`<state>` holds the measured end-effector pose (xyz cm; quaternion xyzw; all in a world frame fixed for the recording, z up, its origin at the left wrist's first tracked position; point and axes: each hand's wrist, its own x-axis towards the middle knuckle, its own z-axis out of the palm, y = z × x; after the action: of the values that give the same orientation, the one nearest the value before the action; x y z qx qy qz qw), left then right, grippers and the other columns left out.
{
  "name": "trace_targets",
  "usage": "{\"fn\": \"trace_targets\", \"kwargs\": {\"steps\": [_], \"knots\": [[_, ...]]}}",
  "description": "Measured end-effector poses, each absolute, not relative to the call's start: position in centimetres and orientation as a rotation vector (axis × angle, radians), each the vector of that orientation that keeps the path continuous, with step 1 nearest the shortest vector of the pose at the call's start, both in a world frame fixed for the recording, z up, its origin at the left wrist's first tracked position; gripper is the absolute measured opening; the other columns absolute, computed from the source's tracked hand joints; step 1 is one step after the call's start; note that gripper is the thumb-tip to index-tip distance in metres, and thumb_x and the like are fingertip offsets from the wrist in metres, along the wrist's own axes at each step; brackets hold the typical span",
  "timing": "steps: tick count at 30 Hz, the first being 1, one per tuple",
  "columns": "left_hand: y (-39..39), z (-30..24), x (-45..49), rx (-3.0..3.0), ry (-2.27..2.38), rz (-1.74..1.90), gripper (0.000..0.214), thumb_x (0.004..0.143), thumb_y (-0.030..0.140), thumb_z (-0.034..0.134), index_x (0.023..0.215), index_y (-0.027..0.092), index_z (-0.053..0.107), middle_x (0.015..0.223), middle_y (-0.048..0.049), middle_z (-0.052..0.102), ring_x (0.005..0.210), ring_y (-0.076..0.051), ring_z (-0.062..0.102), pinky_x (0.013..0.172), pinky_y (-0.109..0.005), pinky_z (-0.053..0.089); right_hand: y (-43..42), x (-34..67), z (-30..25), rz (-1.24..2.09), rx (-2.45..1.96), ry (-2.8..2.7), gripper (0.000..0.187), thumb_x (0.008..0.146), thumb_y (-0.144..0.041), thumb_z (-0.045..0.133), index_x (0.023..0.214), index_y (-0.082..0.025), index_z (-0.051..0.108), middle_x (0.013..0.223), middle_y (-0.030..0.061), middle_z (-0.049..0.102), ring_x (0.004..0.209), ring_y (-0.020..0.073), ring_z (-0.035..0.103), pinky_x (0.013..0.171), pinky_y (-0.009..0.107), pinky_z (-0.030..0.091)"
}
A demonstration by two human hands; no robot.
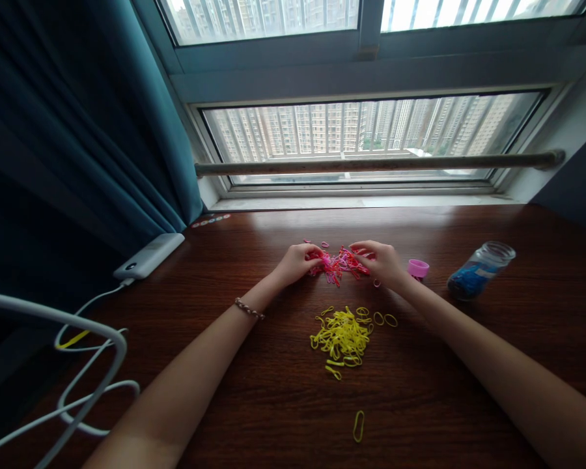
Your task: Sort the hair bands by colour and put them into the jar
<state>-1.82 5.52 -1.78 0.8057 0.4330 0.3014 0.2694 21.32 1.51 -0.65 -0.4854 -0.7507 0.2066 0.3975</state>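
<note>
A loose pile of pink and red rubber bands (339, 263) lies on the brown wooden table. From its left side my left hand (300, 262) reaches in, with thumb and fingers closed on some of the bands. My right hand (381, 262) is at the pile's right edge, its fingers curled onto the bands there. How many bands each hand grips cannot be made out. Closer to me sits a heap of yellow rubber bands (344, 335), untouched by either hand. A single yellow band (359, 426) lies apart near the front.
Right of my right hand is a small pink cup-shaped piece (418, 268). Beyond it stands a clear jar (481, 270) with blue contents. A white power bank (150, 256) and looping white cables (97, 391) lie at left, beside the blue curtain (127, 130).
</note>
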Motion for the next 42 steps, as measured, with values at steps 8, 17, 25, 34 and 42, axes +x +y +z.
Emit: {"fn": "trace_targets", "kwargs": {"steps": [8, 17, 25, 34, 42], "knots": [[6.2, 0.0, -2.8, 1.863, 1.210, 1.091, 0.031, 0.070, 0.036, 0.060, 0.088, 0.010, 0.064, 0.087, -0.0099, 0.068, 0.079, -0.019, 0.062, 0.074, -0.031, 0.049, 1.7, 22.0, -2.4, 0.276, -1.501, -2.142, 0.034, 0.073, -0.035, 0.063, 0.104, -0.022, 0.064, 0.104, 0.0102, 0.058, 0.095, 0.0248, 0.050, 0.085, 0.039, 0.039], [6.0, 0.7, -3.1, 1.696, 1.156, 1.107, 0.038, 0.067, 0.041, 0.064, 0.088, 0.009, 0.066, 0.088, -0.0116, 0.069, 0.082, -0.021, 0.063, 0.076, -0.033, 0.048, 2.1, 22.3, -2.0, 0.403, -1.354, -1.901, 0.013, 0.073, -0.018, 0.056, 0.078, -0.018, 0.068, 0.080, 0.0047, 0.065, 0.074, 0.0172, 0.059, 0.071, 0.028, 0.045], [5.6, 1.1, -2.9, 1.739, 1.122, 1.046, 0.033, 0.067, 0.037, 0.065, 0.086, 0.010, 0.067, 0.089, -0.0113, 0.069, 0.084, -0.021, 0.063, 0.079, -0.034, 0.048, 2.8, 23.0, -1.5, 0.748, -1.177, -1.418, 0.022, 0.072, -0.028, 0.058, 0.088, -0.014, 0.065, 0.087, 0.0073, 0.069, 0.080, 0.0190, 0.064, 0.072, 0.031, 0.051], [5.6, 0.5, -3.1, 2.137, 1.399, 0.853, 0.028, 0.066, 0.030, 0.064, 0.090, 0.014, 0.065, 0.091, -0.0091, 0.068, 0.078, -0.019, 0.062, 0.071, -0.029, 0.049, 2.2, 21.8, -0.6, 0.766, -1.138, -1.693, 0.031, 0.080, -0.025, 0.050, 0.108, -0.017, 0.059, 0.107, 0.0069, 0.063, 0.098, 0.0180, 0.058, 0.087, 0.033, 0.045], [6.1, -0.3, -4.1, 2.031, 1.941, 0.511, 0.027, 0.073, 0.036, 0.057, 0.055, 0.016, 0.052, 0.039, -0.0019, 0.053, 0.038, -0.015, 0.054, 0.046, -0.023, 0.040, 1.4, 23.0, 0.1, 0.132, -1.841, -1.881, 0.027, 0.083, -0.036, 0.045, 0.073, -0.018, 0.064, 0.068, 0.0112, 0.066, 0.066, 0.0240, 0.063, 0.059, 0.033, 0.044]]}}
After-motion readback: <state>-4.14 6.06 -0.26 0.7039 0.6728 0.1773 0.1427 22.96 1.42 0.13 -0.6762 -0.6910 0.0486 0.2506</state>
